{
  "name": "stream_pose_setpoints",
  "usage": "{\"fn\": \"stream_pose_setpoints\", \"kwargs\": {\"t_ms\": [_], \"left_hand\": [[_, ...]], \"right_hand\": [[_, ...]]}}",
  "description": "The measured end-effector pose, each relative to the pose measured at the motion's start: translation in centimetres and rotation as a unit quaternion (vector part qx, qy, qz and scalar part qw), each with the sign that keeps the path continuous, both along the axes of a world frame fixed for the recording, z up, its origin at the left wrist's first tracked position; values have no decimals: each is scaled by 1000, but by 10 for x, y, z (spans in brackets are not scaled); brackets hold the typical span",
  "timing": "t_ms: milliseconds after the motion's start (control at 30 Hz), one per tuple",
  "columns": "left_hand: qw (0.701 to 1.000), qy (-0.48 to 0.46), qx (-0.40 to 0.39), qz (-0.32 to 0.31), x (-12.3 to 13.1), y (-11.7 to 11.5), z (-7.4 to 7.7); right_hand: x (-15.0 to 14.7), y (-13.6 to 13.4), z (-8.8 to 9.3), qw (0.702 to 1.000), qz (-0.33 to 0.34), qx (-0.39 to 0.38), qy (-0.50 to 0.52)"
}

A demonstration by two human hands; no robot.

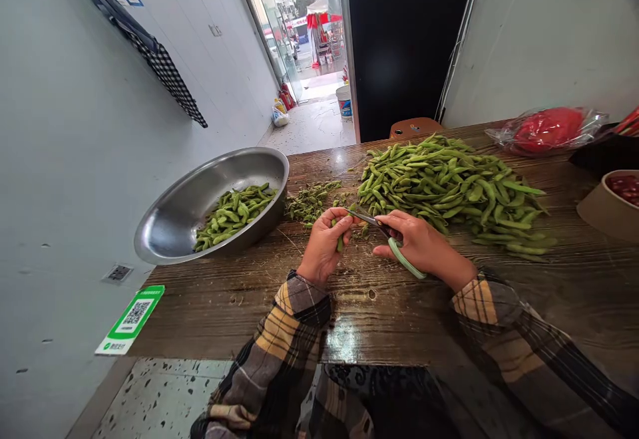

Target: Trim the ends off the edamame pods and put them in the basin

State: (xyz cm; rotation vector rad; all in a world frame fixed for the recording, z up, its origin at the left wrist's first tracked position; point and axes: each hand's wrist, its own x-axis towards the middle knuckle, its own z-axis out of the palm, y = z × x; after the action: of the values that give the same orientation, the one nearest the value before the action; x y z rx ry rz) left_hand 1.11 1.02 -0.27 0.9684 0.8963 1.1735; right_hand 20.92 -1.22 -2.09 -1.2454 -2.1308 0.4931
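My left hand (325, 245) is closed around a green edamame pod (340, 243), near the middle of the table. In my right hand (417, 243) are scissors (402, 258) with pale green handles, their blades pointing left at the tip of the held pod. A large heap of edamame pods (449, 186) lies behind and to the right of my right hand. Beyond my left hand is a small pile of trimmed bits (314, 203). To the left, a wide steel basin (170, 199) sits tilted, with more pods (234, 213) inside.
A green QR code card (132, 319) lies at the table's left front corner. At the back right are a red item in clear plastic (549, 130) and a tan paper bowl (602, 209) of dark red contents. An orange-brown stool (417, 128) stands behind the wooden table (279, 306).
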Motion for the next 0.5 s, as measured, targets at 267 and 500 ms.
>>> {"fn": "stream_pose_setpoints", "kwargs": {"t_ms": [267,500], "left_hand": [[999,18,22,-44,7,-4,-6],[998,22,12,-57,4,-3,-4]], "right_hand": [[-4,-2,2,1000,17,23,-8],[0,0,-1,999,26,35,-21]]}}
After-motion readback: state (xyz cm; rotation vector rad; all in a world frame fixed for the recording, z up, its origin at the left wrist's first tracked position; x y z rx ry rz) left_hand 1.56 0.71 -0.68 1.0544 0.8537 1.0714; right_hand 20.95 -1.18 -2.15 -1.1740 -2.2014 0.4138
